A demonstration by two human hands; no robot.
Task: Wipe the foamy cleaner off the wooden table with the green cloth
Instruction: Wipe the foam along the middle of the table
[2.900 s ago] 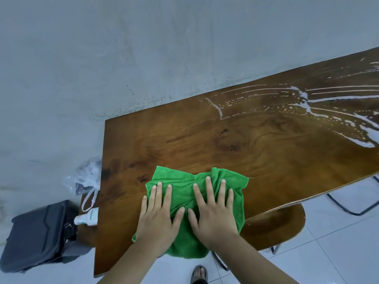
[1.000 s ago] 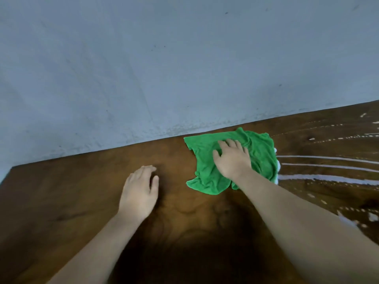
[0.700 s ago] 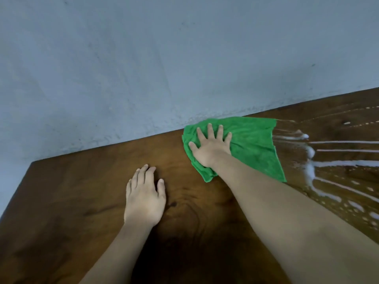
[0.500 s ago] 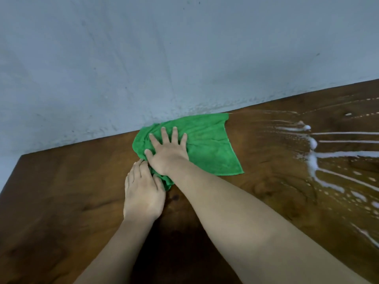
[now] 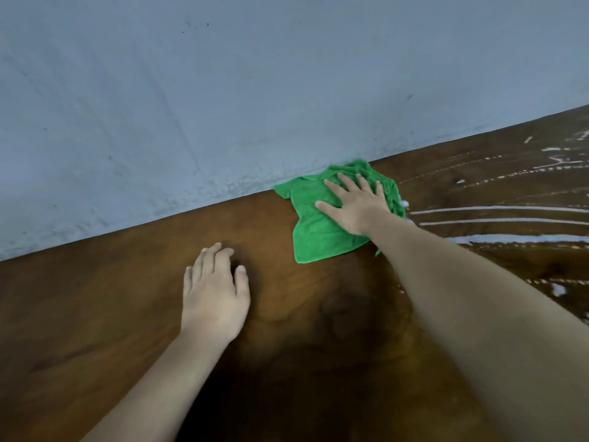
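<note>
Mid-wipe: right hand (image 5: 353, 208), fingers spread flat, is pressing the green cloth (image 5: 315, 231) against the wooden surface (image 5: 95, 314) by the wall (image 5: 223, 90), left hand (image 5: 213, 301) bracing open; the next move is probably sweeping right through the foam streaks (image 5: 510, 239).

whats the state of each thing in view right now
green cloth: crumpled, pinned to the wood
right hand: fingers spread, pressing on the green cloth
left hand: resting on bare wood, holding nothing
foamy cleaner: white streaks, unwiped, right of the green cloth
wooden table: foam-free at left, streaked at right
</note>
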